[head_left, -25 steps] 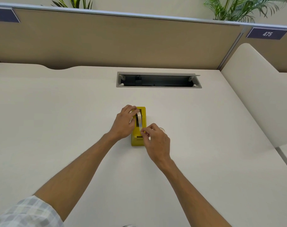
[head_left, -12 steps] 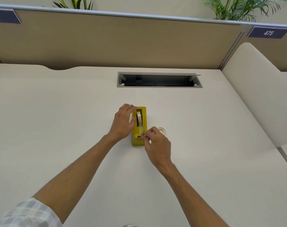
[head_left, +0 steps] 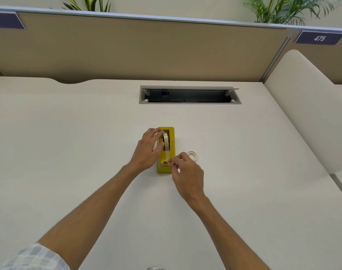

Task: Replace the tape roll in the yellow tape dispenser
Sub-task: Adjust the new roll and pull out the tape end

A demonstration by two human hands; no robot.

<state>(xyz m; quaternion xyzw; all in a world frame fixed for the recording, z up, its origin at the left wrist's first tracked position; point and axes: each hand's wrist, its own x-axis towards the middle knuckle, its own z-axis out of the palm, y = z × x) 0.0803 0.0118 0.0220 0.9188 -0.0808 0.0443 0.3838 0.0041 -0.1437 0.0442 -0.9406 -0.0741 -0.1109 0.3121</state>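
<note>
Yellow tape dispenser (head_left: pixel 166 151) sits mid-desk (head_left: pixel 68 152), long axis running away from the person, well clear of every desk edge. Open desk surface all around it: wide bare stretch to its left, more to its right up to the curved side divider (head_left: pixel 306 106), and a band beyond it before the cable slot (head_left: pixel 189 95) by the back partition (head_left: pixel 139 51).

Tape roll (head_left: pixel 165 138) stands upright in the dispenser's well at the far end, a clear strip running from it toward the near cutter end. Left hand (head_left: pixel 148 151) grips the dispenser's left side, fingers curled over the far top edge, thumb beside the roll. Right hand (head_left: pixel 187 172) pinches the strip's free end between thumb and forefinger just above the cutter, other fingers loosely curled.

Versus half a second ago: right hand's pinch sits a touch further down the near end, strip drawn longer and flatter; left hand and dispenser unmoved. The second roll shows more, less covered by the right hand.

Counts: one dispenser, two rolls – one mounted, one white ring (head_left: pixel 192 154) lying flat just right of the dispenser, beside the right knuckles. Two hands, two plants behind the partition, two number plates on it
</note>
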